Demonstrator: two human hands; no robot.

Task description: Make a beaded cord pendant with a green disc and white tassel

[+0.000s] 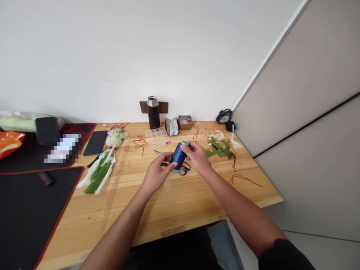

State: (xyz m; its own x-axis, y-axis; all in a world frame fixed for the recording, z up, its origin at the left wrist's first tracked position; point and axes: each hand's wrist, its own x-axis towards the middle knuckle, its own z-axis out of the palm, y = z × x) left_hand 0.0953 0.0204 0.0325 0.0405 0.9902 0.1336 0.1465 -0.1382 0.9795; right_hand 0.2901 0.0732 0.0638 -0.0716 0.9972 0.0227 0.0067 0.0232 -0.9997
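A spool of blue thread [178,155] is held tilted above the wooden table, its light-blue top end leaning right. My left hand [159,170] wraps round its lower left side, thumb across the front. At the upper right end, my right hand [197,155] pinches the spool near its rim; whether it also has the thread's end I cannot make out. Beneath and behind the spool lie scissors [185,168], their dark handles showing at its right and a blade tip at the left. The spool and my left hand hide their middle.
Green and white tassels [98,170] lie left beside a phone [95,143]. Behind stand a clear compartment box [157,137], a black flask [153,114] and a small brown box [185,122]. More green tassels [221,147], red cords [244,179] and an alarm clock [224,117] are at right.
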